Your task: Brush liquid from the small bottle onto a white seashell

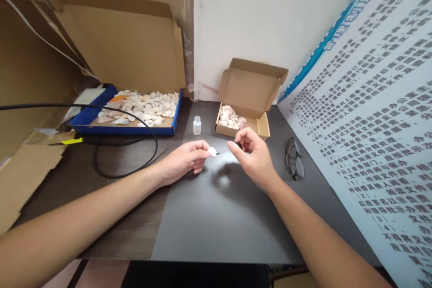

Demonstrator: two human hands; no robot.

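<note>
My left hand (189,157) pinches a small white seashell (212,151) between thumb and fingertips. My right hand (253,153) grips the black cap (239,145) of a brush, whose thin dark stem (222,153) points left at the shell. The stem's tip is at the shell's right edge; whether it touches I cannot tell. Behind the hands stands a small clear glass bottle (197,126) with a pale label, uncapped and upright. Just beyond my right hand, an open cardboard box (226,131) holds several white and pinkish shells (231,118).
A blue-edged tray (124,130) full of shells sits at the back left. A black cable (157,144) loops over the dark table near my left forearm. Glasses (294,158) lie right on the grey mat (222,225). A printed sheet (371,112) borders the right side.
</note>
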